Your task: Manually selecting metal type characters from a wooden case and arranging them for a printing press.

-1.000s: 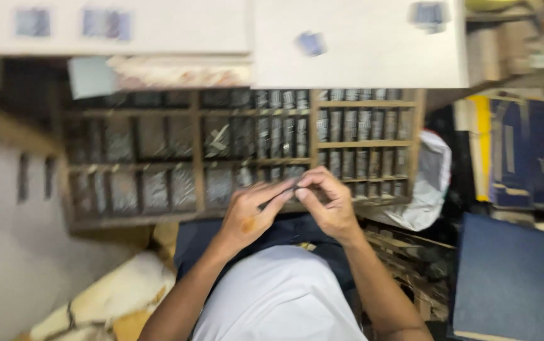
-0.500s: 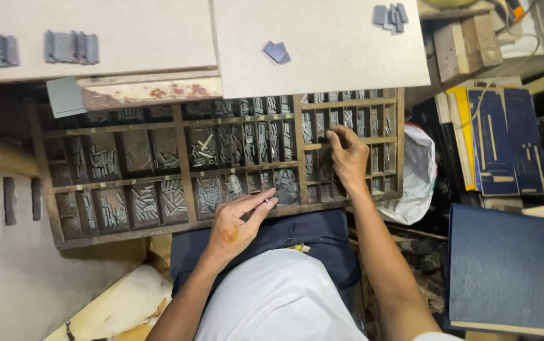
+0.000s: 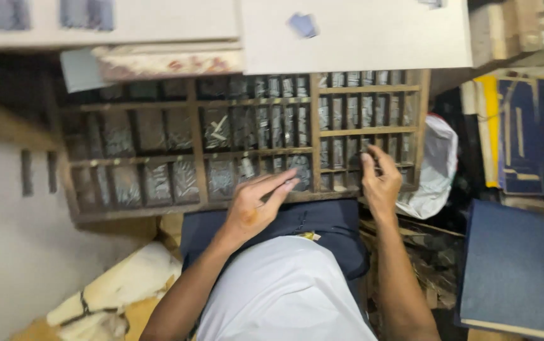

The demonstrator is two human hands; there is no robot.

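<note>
Evidently, small grey metal type pieces [image 3: 347, 136] are kept sorted in the compartmented wooden tray [image 3: 315, 136]; right-hand fingers [image 3: 369, 165] are dipped, curled, into a near cell, grip unclear, while left-hand fingers [image 3: 278, 185] are rested flat, holding nothing.

Wooden compartmented type tray [image 3: 315, 136] sits across the lap, its compartments filled with small metal type pieces [image 3: 221, 177]. Left hand [image 3: 254, 205] rests on the tray's near rail, centre. Right hand [image 3: 380, 183] reaches into the small right-hand compartments. White crumpled bag [image 3: 437, 164] lies just right of the tray; flat blue-covered book [image 3: 521, 271] farther right, nearer the person. Pale flat board [image 3: 360, 35] lies behind the tray.
</note>
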